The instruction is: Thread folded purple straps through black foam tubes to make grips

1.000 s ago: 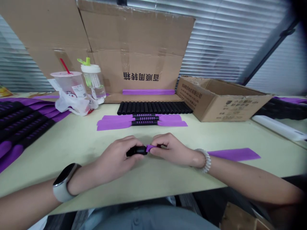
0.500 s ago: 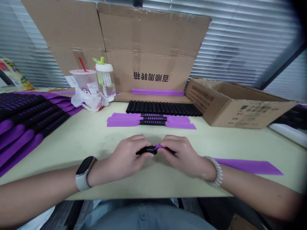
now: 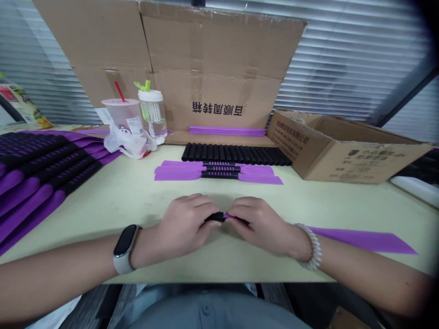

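Observation:
Between thumb and fingers, my left hand (image 3: pixel 187 224) grips a short black tube (image 3: pixel 216 217), most of it hidden by the hand. My right hand (image 3: pixel 260 224) pinches a purple strip (image 3: pixel 365 240) right at the tube's end; the strip's free part runs out under my right forearm to the right. The two hands are close together over the near middle of the table. Beyond them lie a few purple strips with slotted black tubes (image 3: pixel 220 175) around their middles. Behind those is a row of plain black tubes (image 3: pixel 236 154).
A cardboard box (image 3: pixel 356 160) stands at the right. Upright cardboard (image 3: pixel 219 55) backs the table, with a stack of purple strips (image 3: pixel 226 131) before it. A cup (image 3: pixel 123 114) and bottle (image 3: pixel 152 114) stand back left. Many tubed strips (image 3: pixel 44 169) are piled at far left.
The black tube is tucked further into my left hand, and less of the purple strip shows between the hands. The whole view has shifted slightly.

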The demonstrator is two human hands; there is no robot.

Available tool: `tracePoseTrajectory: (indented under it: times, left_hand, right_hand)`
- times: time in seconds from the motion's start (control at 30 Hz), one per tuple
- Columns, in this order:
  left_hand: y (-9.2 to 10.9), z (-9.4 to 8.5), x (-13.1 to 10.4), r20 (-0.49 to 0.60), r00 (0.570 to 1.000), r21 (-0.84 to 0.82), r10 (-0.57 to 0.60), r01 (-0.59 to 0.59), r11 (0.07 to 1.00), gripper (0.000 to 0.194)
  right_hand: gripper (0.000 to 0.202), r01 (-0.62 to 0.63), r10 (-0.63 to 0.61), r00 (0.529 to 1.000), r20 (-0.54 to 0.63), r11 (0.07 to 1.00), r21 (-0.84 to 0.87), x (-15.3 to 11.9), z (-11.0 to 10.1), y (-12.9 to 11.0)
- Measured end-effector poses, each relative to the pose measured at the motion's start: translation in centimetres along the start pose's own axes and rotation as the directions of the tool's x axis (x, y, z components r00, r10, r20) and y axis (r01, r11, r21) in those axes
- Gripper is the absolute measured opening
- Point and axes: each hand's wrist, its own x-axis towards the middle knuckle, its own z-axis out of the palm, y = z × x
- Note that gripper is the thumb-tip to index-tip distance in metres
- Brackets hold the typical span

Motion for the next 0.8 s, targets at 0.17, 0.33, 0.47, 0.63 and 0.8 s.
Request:
tracePoseTrajectory:
  times: [0.17,0.33,0.47,0.63,0.8]
  left_hand:
    - [0.44,0.35,-0.04,0.182,0.983,0.112,-0.032,0.011,0.994,0.012]
    - [0.71,0.68,0.00,0.210,0.975,0.148,-0.067,0.036,0.988,0.013]
    - [0.69,0.81,-0.01,0.170,0.982,0.136,-0.077,0.054,0.989,0.016]
    - [0.31,0.83,-0.21,0.141,0.988,0.078,-0.059,0.049,0.996,0.013]
    - [0.25,0.62,-0.17,0.184,0.981,0.055,-0.053,0.043,0.998,0.010]
  right_hand:
    - [0.023,-0.022,0.027,0.989,0.148,0.999,-0.034,-0.14,0.50,-0.03]
    - [0.019,-0.097,0.107,0.984,0.145,0.993,-0.071,-0.08,0.63,-0.32]
    - [0.019,-0.122,0.127,0.976,0.175,0.992,-0.044,-0.10,0.21,-0.58]
    - [0.025,-0.118,0.110,0.985,0.136,0.992,0.049,-0.30,0.13,-0.24]
    - [0.030,-0.107,0.100,0.991,0.089,0.991,0.075,-0.32,0.41,-0.08]
